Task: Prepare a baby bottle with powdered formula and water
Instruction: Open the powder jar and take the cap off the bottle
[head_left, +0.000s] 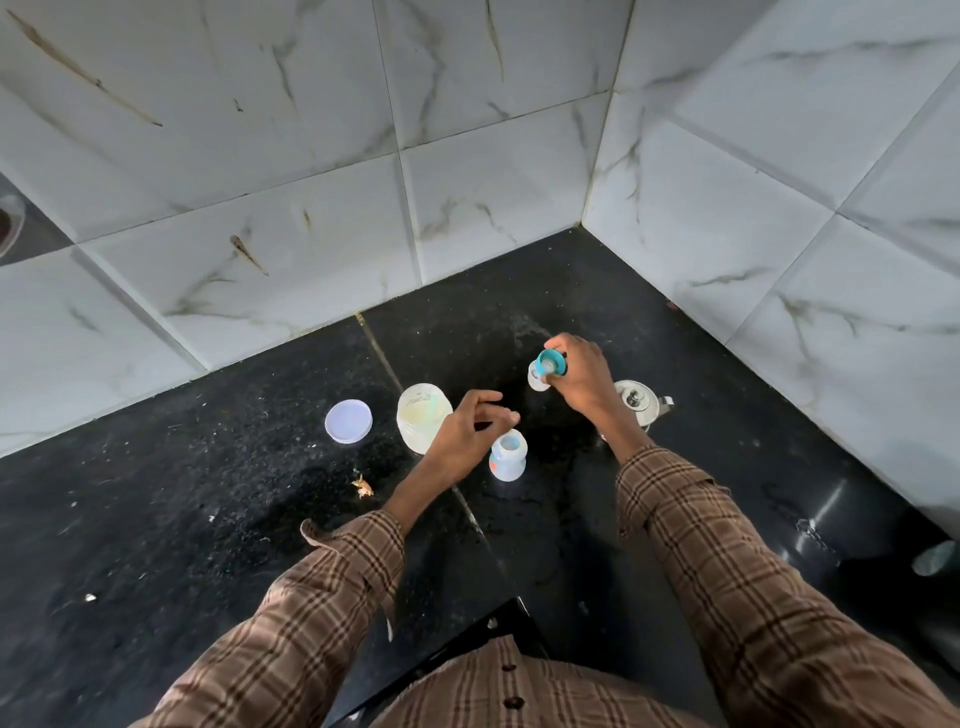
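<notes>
Plaid sleeves fill the foreground of the head view as a person leans over a black stone counter set into a corner of white marble-look wall tiles. Just past the cuffs, an open baby bottle stands upright on the counter, its mouth uncovered and a pale blue tint visible inside. Over it hovers the left hand, fingers spread and loosely bent, holding nothing and not touching the bottle. Farther back, the right hand is raised above the counter, its fingers curled around a teal screw ring with a clear cap attached beneath it. Behind the right wrist sits a steel vessel with a knobbed lid, partly hidden by the arm. Left of the bottle stands a wide white formula jar, open at the top, its pale contents showing; the left hand overlaps its right side. Beside the jar, farther left, a round white lid lies flat on the stone. Small crumbs and a tan scrap dot the surface near the left forearm.
</notes>
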